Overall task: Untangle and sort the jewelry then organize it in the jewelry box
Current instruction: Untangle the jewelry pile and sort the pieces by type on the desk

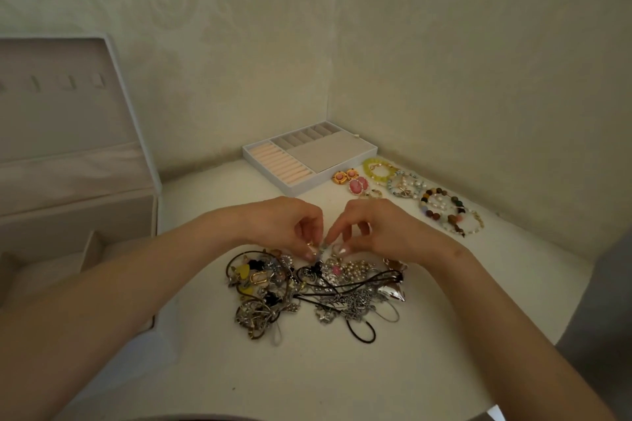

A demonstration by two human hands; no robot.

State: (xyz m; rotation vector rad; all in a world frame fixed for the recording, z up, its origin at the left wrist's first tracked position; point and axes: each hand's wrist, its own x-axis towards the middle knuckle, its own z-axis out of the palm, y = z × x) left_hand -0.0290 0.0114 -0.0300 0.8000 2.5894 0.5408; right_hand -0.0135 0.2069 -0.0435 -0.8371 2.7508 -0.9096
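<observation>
Standing well to the left of the fingers, the jewelry box (78,147) is open, its lid upright with a row of small hooks inside.

The left hand (284,225) hangs palm down over the far edge of the tangled pile (318,287). Its fingers (312,255) are curled in tight, and thumb and forefinger pinch a small piece (321,247) at the top of the heap. What that piece is cannot be told at this size.

The pile lies on the white table (307,369) directly under and nearer than the fingertips: dark cords, silver chains, pearls, and a yellow heart to the left.

The right hand (379,229) mirrors the left. Its fingers (342,249) are bent and close together, pinching the same small piece from the other side, so the two sets of fingertips almost meet.

Beyond the fingers, against the wall, sits a tray (309,155) with peach ring rolls and grey compartments. To the right of it, and beyond the right fingers, lie pink and orange earrings (355,183), then a row of beaded bracelets (441,207) laid apart from one another.
</observation>
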